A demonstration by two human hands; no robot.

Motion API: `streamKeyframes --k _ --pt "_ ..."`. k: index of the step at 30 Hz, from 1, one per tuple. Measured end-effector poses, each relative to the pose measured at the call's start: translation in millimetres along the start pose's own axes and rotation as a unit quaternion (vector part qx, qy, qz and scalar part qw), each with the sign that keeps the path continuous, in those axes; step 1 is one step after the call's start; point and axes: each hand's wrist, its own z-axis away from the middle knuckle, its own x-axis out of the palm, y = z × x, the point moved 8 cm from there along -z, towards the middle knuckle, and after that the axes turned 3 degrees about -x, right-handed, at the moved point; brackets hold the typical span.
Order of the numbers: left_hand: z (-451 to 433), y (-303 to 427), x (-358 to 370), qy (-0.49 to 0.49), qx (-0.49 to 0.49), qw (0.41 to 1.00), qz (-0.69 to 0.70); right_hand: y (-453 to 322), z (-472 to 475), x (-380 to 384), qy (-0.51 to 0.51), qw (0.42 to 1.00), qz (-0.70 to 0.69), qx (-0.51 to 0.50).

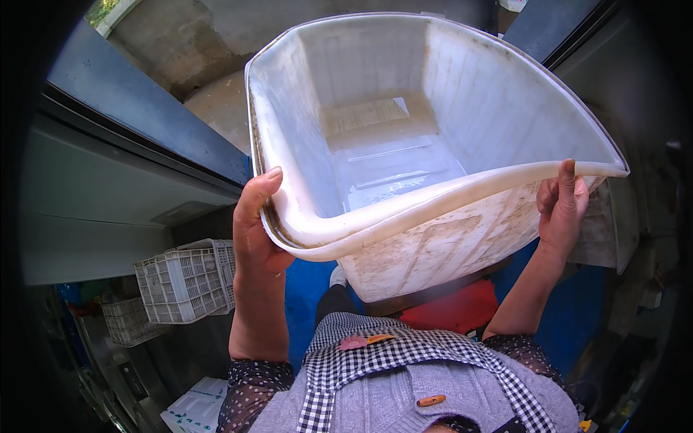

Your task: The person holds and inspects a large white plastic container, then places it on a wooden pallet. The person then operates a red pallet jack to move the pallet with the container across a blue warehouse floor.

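Observation:
A large white plastic tub (400, 233) is tilted up in front of me, its inside facing my view. Some water glistens on its inner bottom, and brown dirt streaks its near outer wall and rim. My left hand (259, 222) grips the rim at the near left corner, thumb over the top and fingers hidden beneath. At the right end of the near rim, my right hand (563, 203) holds on, its thumb pointing up against the edge. Whether the tub's far underside rests on anything is hidden.
White plastic crates (181, 284) stand to the left, with a white foam box (197, 403) nearer me. Blue flooring (308, 287) lies under the tub, and a red object (455, 308) sits below it. Door frame posts (146, 103) flank a concrete wall (216, 38) beyond.

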Motion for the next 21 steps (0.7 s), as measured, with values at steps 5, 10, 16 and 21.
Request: streamKeyframes --k 5,10,16,21 --pt "1.7 -5.9 -3.0 0.017 -0.046 0.996 0.074 0.4 0.5 -1.8 -0.001 1.000 -0.003 0.000" --pt "5.6 7.5 9.6 -0.064 0.053 0.996 -0.031 0.5 1.3 -2.0 -0.010 1.000 -0.009 -0.007" --pt "7.0 1.3 4.5 -0.033 0.035 0.999 0.000 0.9 2.4 -2.3 -0.014 1.000 -0.008 -0.011" --pt "6.5 -1.6 -2.9 0.016 -0.012 1.000 0.006 0.2 4.8 -3.0 -0.009 1.000 -0.005 -0.010"
